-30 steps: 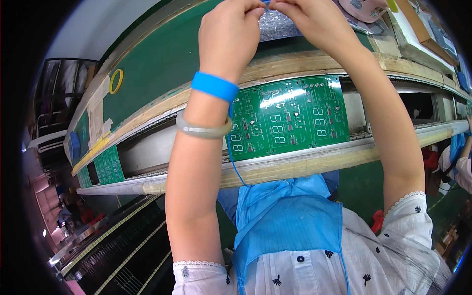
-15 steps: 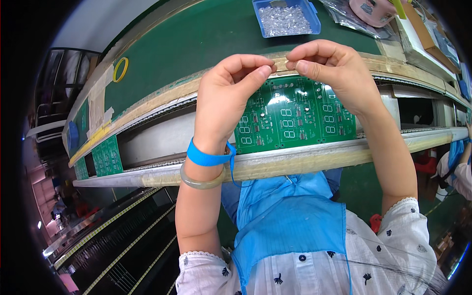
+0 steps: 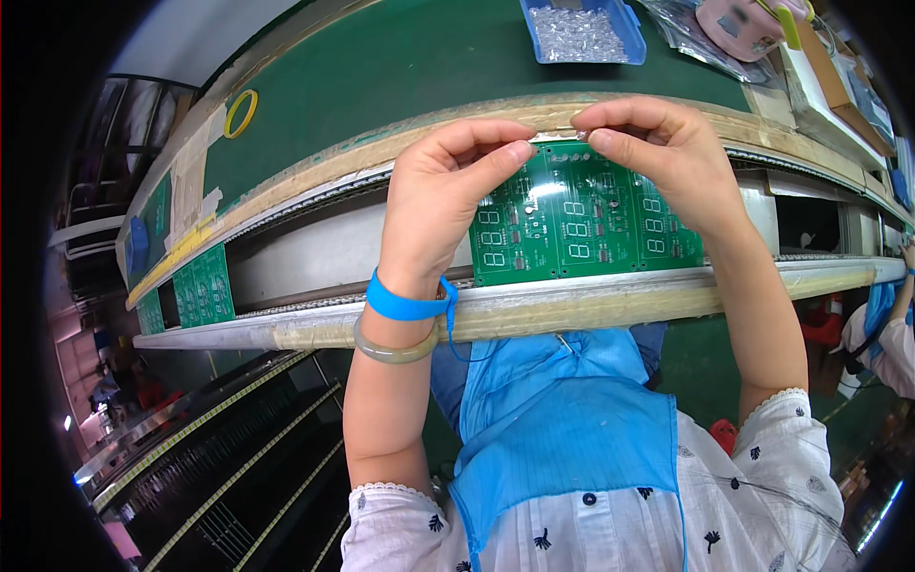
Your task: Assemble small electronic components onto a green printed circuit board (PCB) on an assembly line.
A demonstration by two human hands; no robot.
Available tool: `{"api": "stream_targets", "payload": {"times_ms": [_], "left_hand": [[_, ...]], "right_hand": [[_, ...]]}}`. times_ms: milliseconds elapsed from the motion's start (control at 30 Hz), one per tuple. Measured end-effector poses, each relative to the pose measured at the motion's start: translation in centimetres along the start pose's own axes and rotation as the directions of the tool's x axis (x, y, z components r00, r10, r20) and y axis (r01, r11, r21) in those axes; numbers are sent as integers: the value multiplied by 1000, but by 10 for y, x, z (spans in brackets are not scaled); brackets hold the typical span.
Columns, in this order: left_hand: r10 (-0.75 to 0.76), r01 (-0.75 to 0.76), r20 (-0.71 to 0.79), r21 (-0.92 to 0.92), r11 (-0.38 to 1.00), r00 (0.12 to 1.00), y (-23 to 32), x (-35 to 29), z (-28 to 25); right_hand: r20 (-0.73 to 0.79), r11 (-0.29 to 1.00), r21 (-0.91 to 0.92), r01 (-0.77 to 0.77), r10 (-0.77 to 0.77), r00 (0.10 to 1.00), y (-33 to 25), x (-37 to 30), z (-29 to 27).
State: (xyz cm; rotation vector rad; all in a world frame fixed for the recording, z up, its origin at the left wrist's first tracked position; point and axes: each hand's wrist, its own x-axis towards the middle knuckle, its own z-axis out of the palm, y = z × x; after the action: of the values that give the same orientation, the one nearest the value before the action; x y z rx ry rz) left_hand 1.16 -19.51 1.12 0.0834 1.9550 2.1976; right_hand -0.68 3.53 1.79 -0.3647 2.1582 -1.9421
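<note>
My left hand [image 3: 448,186] is raised over the upper left corner of a green printed circuit board [image 3: 572,262]. Its thumb and forefinger are pinched together; whatever they hold, if anything, is too small to make out. Facing it across a small gap, my right hand [image 3: 672,157] pinches a tiny part between thumb and forefinger above the board's top edge. Several digit-shaped outlines and small mounted components show on the board, which lies across the two rails of a conveyor. A blue strap and a pale bangle circle my left wrist.
Beyond the conveyor's far rail [image 3: 334,157], a blue tray [image 3: 640,46] of small clear parts sits on a green bench [image 3: 400,76]. A yellow tape ring [image 3: 241,114] lies left, a pink container [image 3: 743,27] far right. More green boards [image 3: 203,286] ride the conveyor at left.
The view has shifted slightly, so the board and tray appear further right. My fingertips are a little lower and somewhat further apart, with both hands still pinched.
</note>
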Motion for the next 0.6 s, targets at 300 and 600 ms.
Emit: {"api": "stream_targets", "payload": {"times_ms": [300,600], "left_hand": [[45,-45,6,-8,999,999,-4,-2,-1],[62,-61,-24,32,998,998,-14,-2,-6]], "right_hand": [[0,999,-47,16,-16,1000,8,-1,5],[154,635,-698,331,-319,935,11,-1,11]]}}
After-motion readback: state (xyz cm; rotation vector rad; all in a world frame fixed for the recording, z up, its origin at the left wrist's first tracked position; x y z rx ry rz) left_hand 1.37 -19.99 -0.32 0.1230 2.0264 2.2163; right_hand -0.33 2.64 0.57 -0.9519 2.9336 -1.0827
